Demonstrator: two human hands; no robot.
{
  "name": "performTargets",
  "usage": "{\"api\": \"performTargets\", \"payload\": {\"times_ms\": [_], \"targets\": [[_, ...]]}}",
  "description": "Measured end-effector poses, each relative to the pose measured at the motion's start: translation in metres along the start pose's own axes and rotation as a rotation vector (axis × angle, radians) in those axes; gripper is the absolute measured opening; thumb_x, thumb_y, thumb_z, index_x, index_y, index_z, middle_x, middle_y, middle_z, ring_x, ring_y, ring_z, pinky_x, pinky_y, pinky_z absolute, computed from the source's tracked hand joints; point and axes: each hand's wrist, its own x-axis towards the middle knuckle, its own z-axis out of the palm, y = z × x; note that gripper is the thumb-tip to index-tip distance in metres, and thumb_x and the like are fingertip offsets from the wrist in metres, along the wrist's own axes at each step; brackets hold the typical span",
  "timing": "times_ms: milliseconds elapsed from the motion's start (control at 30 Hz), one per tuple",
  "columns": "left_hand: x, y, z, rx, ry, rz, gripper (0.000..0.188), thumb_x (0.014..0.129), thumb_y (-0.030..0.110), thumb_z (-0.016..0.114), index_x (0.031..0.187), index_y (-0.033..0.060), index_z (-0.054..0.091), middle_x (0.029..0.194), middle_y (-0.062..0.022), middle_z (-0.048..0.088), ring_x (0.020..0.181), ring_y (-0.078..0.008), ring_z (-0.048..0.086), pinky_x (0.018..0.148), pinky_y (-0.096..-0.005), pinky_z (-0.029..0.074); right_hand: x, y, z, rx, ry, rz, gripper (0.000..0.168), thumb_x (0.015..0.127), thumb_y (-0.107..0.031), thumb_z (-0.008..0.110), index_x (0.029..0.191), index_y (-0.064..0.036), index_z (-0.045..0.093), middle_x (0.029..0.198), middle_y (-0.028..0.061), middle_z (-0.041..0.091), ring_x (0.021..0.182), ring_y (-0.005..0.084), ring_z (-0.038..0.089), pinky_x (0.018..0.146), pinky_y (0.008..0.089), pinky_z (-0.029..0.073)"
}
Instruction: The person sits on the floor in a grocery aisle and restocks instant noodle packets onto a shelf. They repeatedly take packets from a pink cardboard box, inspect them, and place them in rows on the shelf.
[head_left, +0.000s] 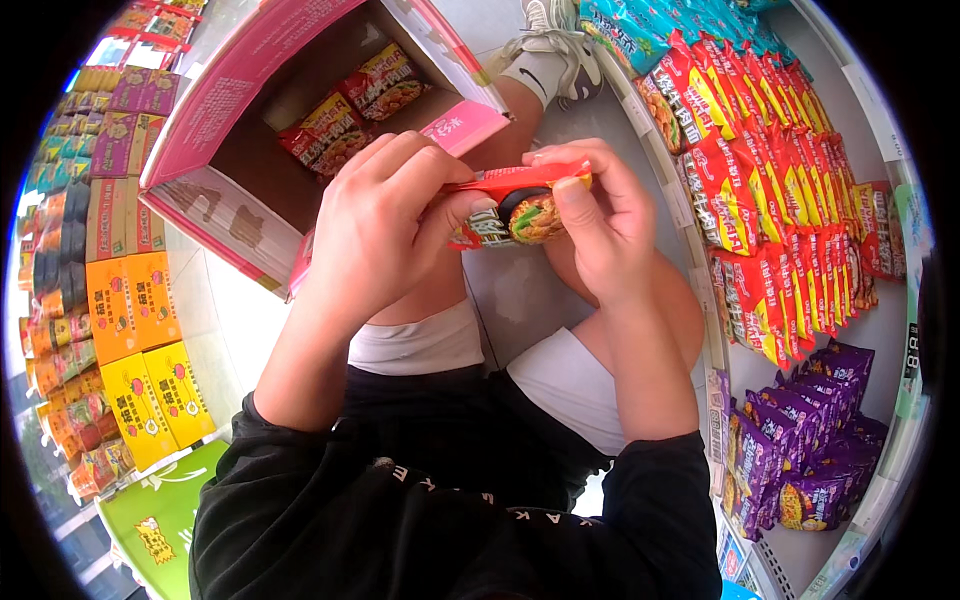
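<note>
Both hands grip one red instant-noodle packet (525, 214), held above my knees with a bowl of noodles pictured on its face. My left hand (394, 202) pinches its left end between thumb and fingers and hides part of it. At the other end, the thumb and fingers of my right hand (604, 214) close on the red edge. Beyond my left hand stands an opened pink cardboard box (232, 90), its flaps folded out. Inside the box lie two similar noodle packets, one (326, 135) nearer and the other (384, 81) farther.
To the right, a store shelf (679, 217) carries rows of red noodle packets (724, 187), purple packets (757, 450) and teal packets (630, 34). Orange cartons (131, 304), yellow cartons (157, 397) and stacked goods stand at left. My shoe (551, 52) is beside the box.
</note>
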Motion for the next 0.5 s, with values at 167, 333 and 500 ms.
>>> {"api": "performTargets", "payload": {"times_ms": [167,333,500], "targets": [[0.007,0.005,0.004,-0.061,-0.035,0.024,0.021,0.078,0.014,0.077,0.089,0.0016,0.064,0.083,-0.0115,0.063,0.075,-0.0297,0.062,0.068,-0.0364,0.051,-0.006,0.004,0.004,-0.015,0.026,0.098,0.021,0.096,-0.013,0.066,0.110,0.001,0.059,0.102,0.0051,0.064,0.091,0.0090,0.060,0.083,0.0248,0.050],[0.013,0.001,0.018,-0.101,0.006,0.091,0.018,0.078,0.011,0.076,0.087,0.0010,0.065,0.080,-0.0114,0.062,0.072,-0.0282,0.062,0.064,-0.0352,0.050,-0.006,0.000,0.010,0.080,0.101,0.145,0.021,0.094,-0.009,0.068,0.111,0.001,0.060,0.100,0.0049,0.066,0.090,0.0086,0.061,0.081,0.0239,0.051],[0.008,-0.003,0.029,-0.188,0.065,-0.030,0.013,0.081,0.015,0.074,0.084,0.0052,0.067,0.075,-0.0094,0.061,0.071,-0.0301,0.063,0.060,-0.0390,0.050,-0.004,0.003,0.001,-0.092,0.010,0.170,0.019,0.093,-0.006,0.068,0.109,0.002,0.060,0.102,0.0050,0.065,0.090,0.0078,0.061,0.079,0.0231,0.051]]}}
